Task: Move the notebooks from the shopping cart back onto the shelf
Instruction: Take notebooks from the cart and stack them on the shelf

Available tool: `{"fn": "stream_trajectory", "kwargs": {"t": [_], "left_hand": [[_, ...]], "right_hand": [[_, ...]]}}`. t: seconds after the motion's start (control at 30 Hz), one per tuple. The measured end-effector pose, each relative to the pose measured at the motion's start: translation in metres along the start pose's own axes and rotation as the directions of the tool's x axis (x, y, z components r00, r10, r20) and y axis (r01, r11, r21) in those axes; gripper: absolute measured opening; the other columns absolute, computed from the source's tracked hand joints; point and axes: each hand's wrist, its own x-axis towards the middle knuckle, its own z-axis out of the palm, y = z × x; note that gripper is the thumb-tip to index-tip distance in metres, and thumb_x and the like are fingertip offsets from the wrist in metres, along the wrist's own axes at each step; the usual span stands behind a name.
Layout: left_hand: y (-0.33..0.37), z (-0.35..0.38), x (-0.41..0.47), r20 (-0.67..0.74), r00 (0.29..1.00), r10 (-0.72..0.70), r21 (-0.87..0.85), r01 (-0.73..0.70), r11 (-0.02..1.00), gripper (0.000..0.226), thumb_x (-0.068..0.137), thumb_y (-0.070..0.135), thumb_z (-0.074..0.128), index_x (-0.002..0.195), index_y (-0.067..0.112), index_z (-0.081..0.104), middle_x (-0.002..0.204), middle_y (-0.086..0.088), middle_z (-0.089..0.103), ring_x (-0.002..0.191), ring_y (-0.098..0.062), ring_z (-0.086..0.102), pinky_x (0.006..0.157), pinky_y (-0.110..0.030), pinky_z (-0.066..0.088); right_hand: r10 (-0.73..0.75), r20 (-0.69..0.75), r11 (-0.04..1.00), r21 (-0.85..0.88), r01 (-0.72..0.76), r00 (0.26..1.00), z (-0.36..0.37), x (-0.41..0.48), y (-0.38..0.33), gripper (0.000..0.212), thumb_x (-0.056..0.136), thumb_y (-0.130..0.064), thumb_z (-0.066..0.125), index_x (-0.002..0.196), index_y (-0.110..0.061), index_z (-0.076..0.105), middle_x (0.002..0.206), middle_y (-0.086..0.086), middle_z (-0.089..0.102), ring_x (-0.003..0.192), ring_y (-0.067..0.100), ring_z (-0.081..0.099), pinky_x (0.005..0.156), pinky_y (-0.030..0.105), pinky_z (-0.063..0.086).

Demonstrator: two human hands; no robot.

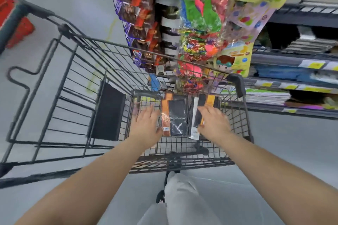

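Note:
Two wrapped notebooks lie side by side on the floor of the black wire shopping cart point(76, 71). The left notebook point(175, 115) is black with an orange strip along its left edge. The right notebook point(203, 104) is black with orange and white bands. My left hand point(146, 124) reaches down into the cart with fingers spread, its thumb touching the left notebook's orange edge. My right hand point(214, 122) lies over the right notebook with fingers spread and touching its cover. The shelf point(292, 82) with stacked notebooks and paper stands to the right of the cart.
Hanging packs of balloons point(201, 23) and snack bags point(135, 14) drape over the cart's far end. A black flap point(108, 113) hangs inside the cart at left. A red box point(11, 18) sits at far left. My legs point(177, 199) stand behind the cart on grey floor.

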Motion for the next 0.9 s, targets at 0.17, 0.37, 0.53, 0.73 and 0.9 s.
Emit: {"fn": "stream_trajectory", "kwargs": {"t": [0.17,0.37,0.53,0.73,0.9], "left_hand": [[-0.009,0.030,0.057,0.060,0.998,0.000,0.004,0.000,1.000,0.063,0.088,0.037,0.052,0.145,0.022,0.029,0.157,-0.006,0.018,0.144,-0.026,0.016,0.118,-0.049,0.013],[-0.012,0.077,0.107,0.240,0.969,-0.059,-0.067,0.077,0.995,0.066,0.087,0.037,0.056,0.145,0.021,0.028,0.156,-0.008,0.021,0.141,-0.029,0.024,0.112,-0.048,0.024],[-0.023,0.125,0.144,0.356,0.910,-0.213,-0.236,0.308,0.922,0.062,0.087,0.045,0.058,0.135,0.012,0.037,0.130,-0.014,0.045,0.121,-0.032,0.047,0.101,-0.047,0.042],[-0.020,0.164,0.170,0.368,0.864,-0.344,-0.484,0.494,0.722,0.049,0.079,0.039,0.073,0.113,0.009,0.055,0.101,-0.003,0.061,0.083,-0.021,0.058,0.071,-0.032,0.049],[-0.033,0.167,0.173,0.336,0.872,-0.356,-0.472,0.483,0.737,0.027,0.085,0.038,0.067,0.088,0.014,0.054,0.081,-0.004,0.059,0.061,-0.015,0.053,0.050,-0.026,0.040]], "right_hand": [[0.004,0.063,1.000,-0.010,-0.003,0.998,0.014,0.047,0.002,0.067,0.088,-0.031,0.056,0.147,-0.025,0.024,0.156,0.004,0.020,0.141,0.027,0.023,0.112,0.046,0.023],[0.042,0.116,0.998,0.033,-0.046,0.992,0.050,0.084,0.002,0.065,0.088,-0.033,0.055,0.146,-0.026,0.025,0.152,0.002,0.025,0.140,0.027,0.025,0.110,0.045,0.025],[0.118,0.128,0.988,0.082,-0.129,0.985,0.083,0.100,0.006,0.065,0.088,-0.032,0.057,0.145,-0.022,0.028,0.148,0.004,0.033,0.137,0.028,0.031,0.111,0.045,0.030],[0.187,0.137,0.958,0.193,-0.212,0.973,0.115,0.111,0.010,0.063,0.087,-0.030,0.057,0.143,-0.020,0.031,0.146,0.006,0.037,0.135,0.026,0.035,0.108,0.043,0.036],[0.220,0.177,0.943,0.215,-0.256,0.959,0.128,0.117,0.008,0.061,0.088,-0.028,0.056,0.143,-0.019,0.032,0.144,0.006,0.040,0.132,0.026,0.038,0.108,0.042,0.036]]}}
